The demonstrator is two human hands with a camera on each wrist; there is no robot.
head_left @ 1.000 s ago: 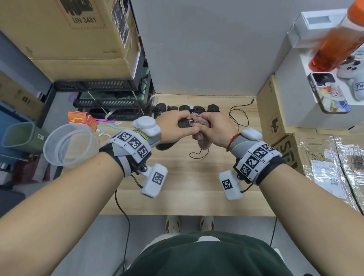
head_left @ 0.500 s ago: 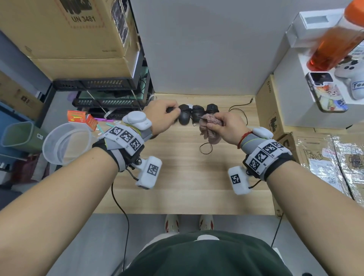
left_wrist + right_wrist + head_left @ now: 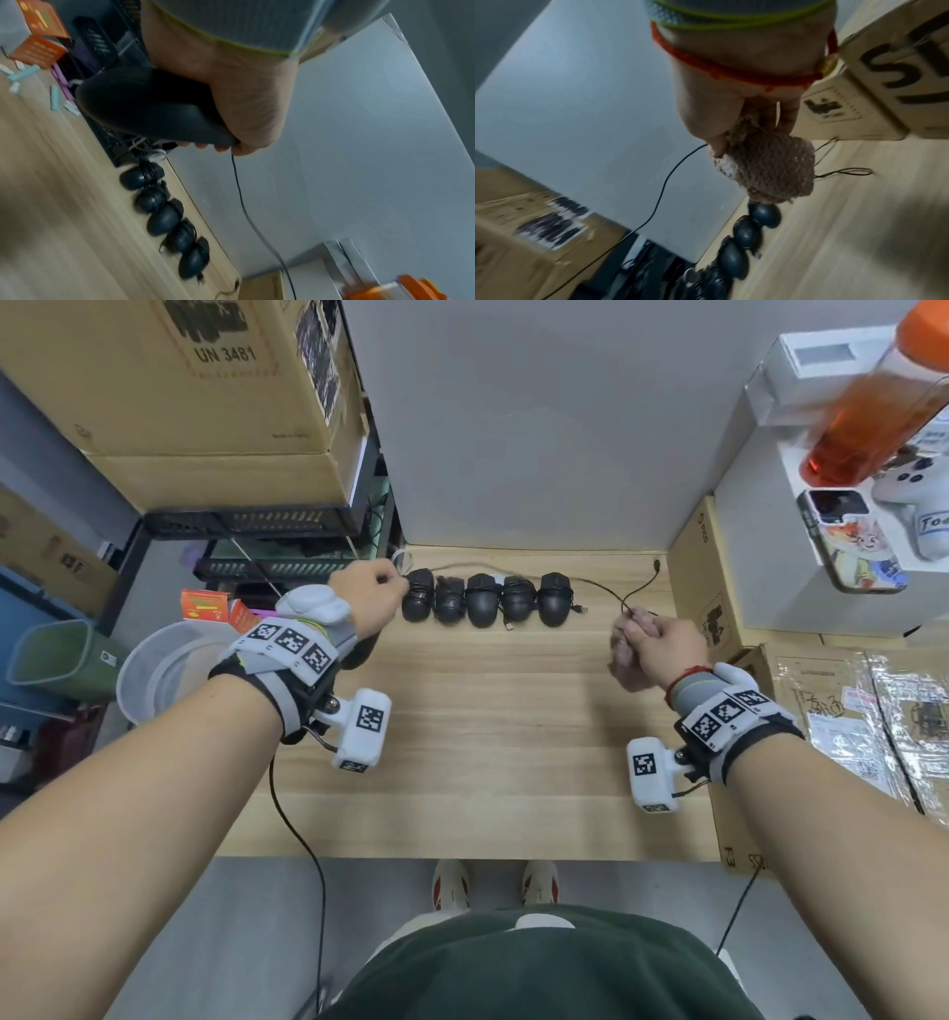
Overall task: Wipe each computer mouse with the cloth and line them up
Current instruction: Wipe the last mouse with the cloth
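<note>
near the wooden table's [image 3: 462,762] left side, the left hand [image 3: 359,598] has its fingers curled around a dark mouse [image 3: 144,105], held above the surface. its thin cable [image 3: 590,588] stretches rightward over the row to the right hand [image 3: 662,644], whose fingers are clamped on a bunched pinkish cloth [image 3: 765,168] with the cable pinched against it. farther back, by the grey wall [image 3: 513,428], 5 black mice [image 3: 482,600] lie side by side in a line, touching, cords wrapped around them. cardboard boxes [image 3: 205,392] stand at the left.
</note>
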